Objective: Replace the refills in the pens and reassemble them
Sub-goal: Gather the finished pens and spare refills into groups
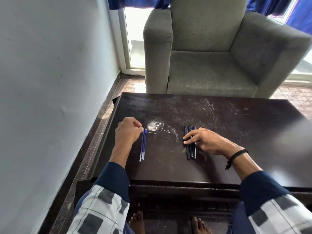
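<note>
A few blue refills (143, 146) lie side by side on the dark table (219, 132), left of centre. My left hand (128, 130) rests just left of their far ends, fingers curled shut, thumb and fingertips touching the refill tips. Several dark pens (190, 152) lie in a row right of centre. My right hand (205, 141) lies flat across the middle of the pens, fingers spread over them, not lifting any.
A whitish round stain (154, 126) marks the table between the two groups. A grey armchair (211, 56) stands beyond the far edge. A wall (50, 81) runs along the left. My bare feet (137, 222) are under the near edge.
</note>
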